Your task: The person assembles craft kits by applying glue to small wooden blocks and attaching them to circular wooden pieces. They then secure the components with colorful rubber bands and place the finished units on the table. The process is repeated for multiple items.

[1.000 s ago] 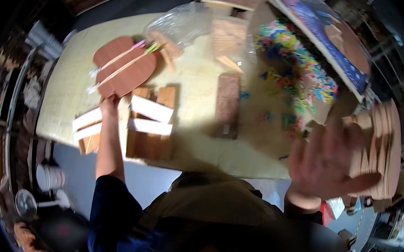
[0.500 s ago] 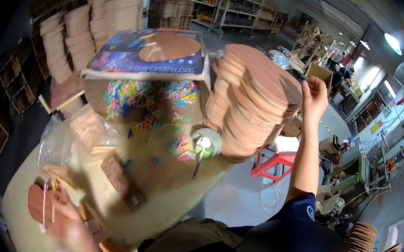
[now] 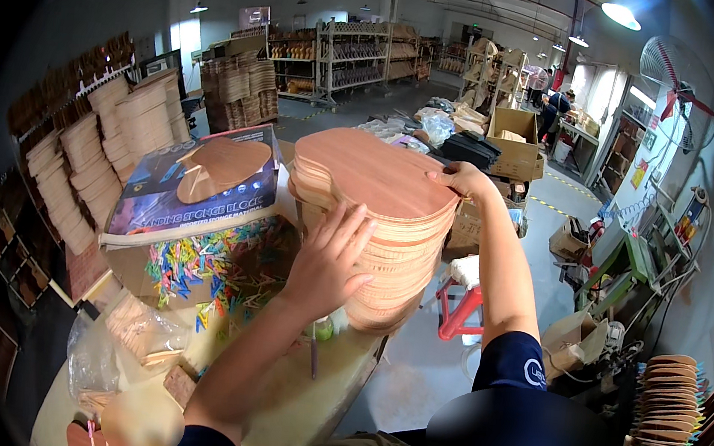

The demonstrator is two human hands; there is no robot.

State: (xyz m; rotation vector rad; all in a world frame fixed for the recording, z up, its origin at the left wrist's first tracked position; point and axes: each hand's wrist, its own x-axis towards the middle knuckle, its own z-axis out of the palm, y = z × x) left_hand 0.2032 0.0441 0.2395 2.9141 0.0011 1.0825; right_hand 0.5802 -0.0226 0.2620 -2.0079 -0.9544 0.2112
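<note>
A tall stack of guitar-shaped wood plates stands at the edge of a counter in a workshop, and both of the person's hands are on it. The left hand lies open and flat, fingers spread, against the near side of the stack, just under the top plate. The right hand curls its fingers over the far right rim of that top plate, gripping its edge.

Half a second earlier only the right hand was raised to the stack's far side, while the left hand was low on the counter by a reddish plate; now the left hand has come up to the stack, and the view has turned to bring the stack to the centre.

Left of the stack sits a box of coloured clips, topped by a printed carton bearing another wooden plate. Below the stack, off the counter, a red stool stands on the floor.
</note>
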